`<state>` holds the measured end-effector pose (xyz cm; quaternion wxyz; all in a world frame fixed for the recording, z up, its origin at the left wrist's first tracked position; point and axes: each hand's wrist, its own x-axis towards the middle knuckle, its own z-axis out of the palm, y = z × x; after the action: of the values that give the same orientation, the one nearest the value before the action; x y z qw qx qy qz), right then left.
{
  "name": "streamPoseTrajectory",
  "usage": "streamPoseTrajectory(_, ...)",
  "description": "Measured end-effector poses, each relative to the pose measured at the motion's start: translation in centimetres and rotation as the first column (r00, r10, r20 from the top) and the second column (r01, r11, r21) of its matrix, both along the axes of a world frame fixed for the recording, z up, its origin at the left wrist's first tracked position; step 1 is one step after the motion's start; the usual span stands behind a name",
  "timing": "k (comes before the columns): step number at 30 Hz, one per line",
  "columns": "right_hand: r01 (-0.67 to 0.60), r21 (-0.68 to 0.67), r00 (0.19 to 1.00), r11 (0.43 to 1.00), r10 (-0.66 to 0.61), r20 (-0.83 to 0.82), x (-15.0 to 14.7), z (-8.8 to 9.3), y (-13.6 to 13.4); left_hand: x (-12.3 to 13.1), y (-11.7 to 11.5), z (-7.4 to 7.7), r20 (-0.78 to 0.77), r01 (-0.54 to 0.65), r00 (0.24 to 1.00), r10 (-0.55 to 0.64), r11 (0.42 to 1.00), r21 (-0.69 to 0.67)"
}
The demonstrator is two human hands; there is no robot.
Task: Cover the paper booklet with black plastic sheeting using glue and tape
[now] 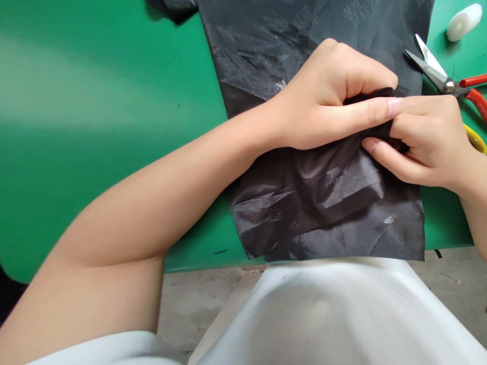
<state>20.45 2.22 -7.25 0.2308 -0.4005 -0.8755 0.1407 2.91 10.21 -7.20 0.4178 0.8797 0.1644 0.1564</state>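
A crinkled, shiny black fabric [353,238] lies over the table, with faint pale marks on its far part. My left hand [335,96] is closed on a gathered fold of it, the thumb stretched along the fold toward the right. Close by, my right hand [429,137] pinches the same bunched part, its thumb below the left one. The two hands touch or nearly touch. Part of the gathered fold is hidden behind my fingers. A loose flap of the fabric hangs in creases beneath my hands.
Scissors with red handles [449,86] lie with parted blades right of my hands. A yellow handle loop [475,139] shows behind my right wrist. A white rounded object [464,22] stands at the far right. The green table [95,116] has its near edge just below the fabric.
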Motion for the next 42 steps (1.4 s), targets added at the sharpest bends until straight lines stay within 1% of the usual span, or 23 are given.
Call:
streamPoseTrajectory(5, 0.015, -0.051, 0.998, 0.999, -0.012, 0.060, 0.0, 0.1, 0.0, -0.1, 0.1, 0.2, -0.032, -0.003, 0.999, 0.004, 1.000, 0.026)
streamPoseTrajectory(8, 0.029, -0.070, 0.998, 0.997, -0.025, 0.061, -0.1, 0.2, 0.0, -0.1, 0.0, 0.2, -0.023, -0.003, 1.000, 0.003, 1.000, 0.016)
streamPoseTrajectory(12, 0.040, -0.075, 0.997, 0.996, -0.035, 0.066, -0.2, 0.2, 0.0, -0.1, -0.1, 0.2, -0.017, -0.006, 1.000, 0.006, 1.000, 0.010)
streamPoseTrajectory(15, 0.043, -0.067, 0.997, 0.997, -0.038, 0.069, -0.2, 0.3, 0.0, -0.1, -0.1, 0.4, -0.046, -0.008, 0.999, 0.010, 0.999, 0.043)
streamPoseTrajectory(18, 0.049, -0.069, 0.995, 0.996, -0.042, 0.095, -0.2, 0.2, 0.0, 0.0, 0.1, 0.4, -0.143, -0.004, 0.989, 0.022, 0.992, 0.125)
streamPoseTrajectory(21, 0.046, -0.036, 0.993, 0.998, -0.042, 0.108, -0.2, 0.1, 0.0, 0.1, 0.4, -0.3, -0.221, 0.063, 0.975, -0.004, 0.964, 0.259)
streamPoseTrajectory(25, 0.018, 0.036, 0.993, 0.999, -0.022, 0.119, -0.1, -0.1, 0.0, -0.1, 0.8, -1.7, -0.222, 0.133, 0.974, -0.039, 0.895, 0.425)
streamPoseTrajectory(28, 0.008, 0.055, 0.991, 0.998, -0.015, 0.130, 0.0, -0.2, 0.0, -0.3, 1.0, -2.2, -0.207, 0.138, 0.978, -0.043, 0.871, 0.471)
streamPoseTrajectory(31, 0.016, 0.073, 0.992, 0.997, -0.025, 0.124, 0.0, -0.3, -0.1, -0.3, 1.0, -2.1, -0.163, 0.105, 0.986, -0.036, 0.892, 0.441)
streamPoseTrajectory(34, 0.028, 0.074, 0.989, 0.997, -0.038, 0.146, 0.1, -0.4, -0.1, -0.1, 0.9, -1.7, -0.105, 0.045, 0.994, -0.009, 0.940, 0.339)
streamPoseTrajectory(37, 0.047, 0.018, 0.982, 0.999, -0.049, 0.183, 0.1, -0.5, -0.1, 0.0, 0.7, -1.3, -0.080, 0.014, 0.997, 0.008, 0.963, 0.268)
streamPoseTrajectory(40, 0.078, -0.053, 0.977, 0.996, -0.066, 0.203, 0.2, -0.4, -0.2, 0.0, 0.7, -1.2, -0.086, 0.013, 0.996, 0.008, 0.970, 0.241)
streamPoseTrajectory(42, 0.089, -0.077, 0.970, 0.993, -0.069, 0.234, 0.1, -0.4, -0.2, 0.0, 0.7, -1.2, -0.083, 0.017, 0.997, 0.003, 0.971, 0.240)
